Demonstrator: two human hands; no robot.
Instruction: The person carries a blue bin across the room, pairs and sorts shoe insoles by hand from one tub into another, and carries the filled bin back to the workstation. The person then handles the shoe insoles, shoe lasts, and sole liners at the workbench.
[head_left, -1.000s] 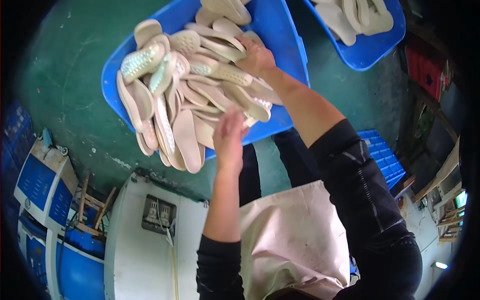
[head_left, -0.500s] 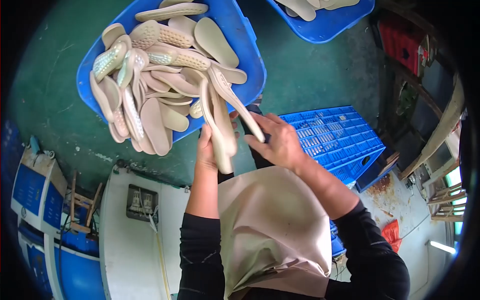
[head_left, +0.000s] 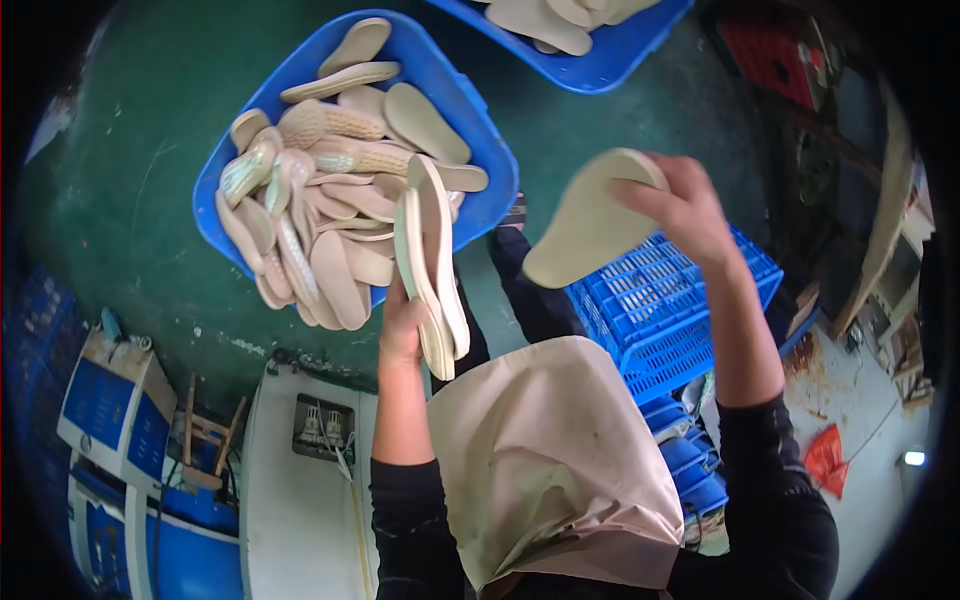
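My left hand is closed round the lower part of a few upright beige soles, stacked side by side. Out to the right, my right hand pinches one end of a single beige sole, its flat face towards the camera, above a blue slatted crate. Behind my left hand is a blue tub heaped with beige soles, some showing bumpy or pale shiny surfaces.
A second blue tub with soles stands at the top. Blue and white cabinets and a small wooden stool are at lower left, beside a pale machine housing. A red bag lies at lower right.
My left hand has come from the tub to hold upright soles. My right hand has left the tub and moved right, raising a single sole over the crate.
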